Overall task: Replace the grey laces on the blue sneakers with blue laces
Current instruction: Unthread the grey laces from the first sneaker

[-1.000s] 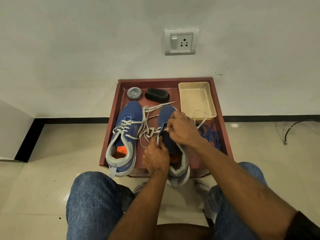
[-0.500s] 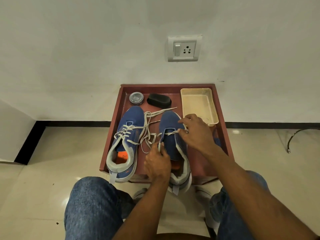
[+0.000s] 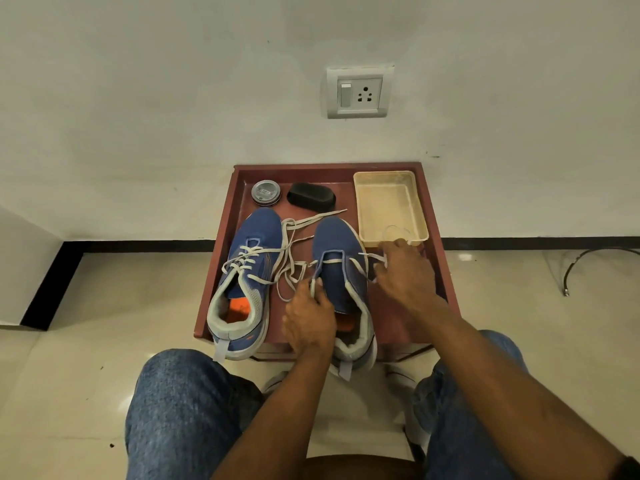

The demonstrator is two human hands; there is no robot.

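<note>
A red wooden tray (image 3: 221,271) holds two blue mesh sneakers. On the right sneaker (image 3: 343,271) the flat grey lace (image 3: 360,263) is partly out; unlacing seems under way. The left hand (image 3: 308,320) grips its tongue edge and a lace strand, while the right hand (image 3: 405,271) pinches the lace beside the shoe. Next comes pulling it free of the last eyelets. The left sneaker (image 3: 249,265) is loosely laced. Blue laces are out of sight.

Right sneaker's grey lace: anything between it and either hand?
Nothing visible. The right hand already pinches the grey lace at the right sneaker's outer side; the left hand grips its other end at the inner side.
</note>
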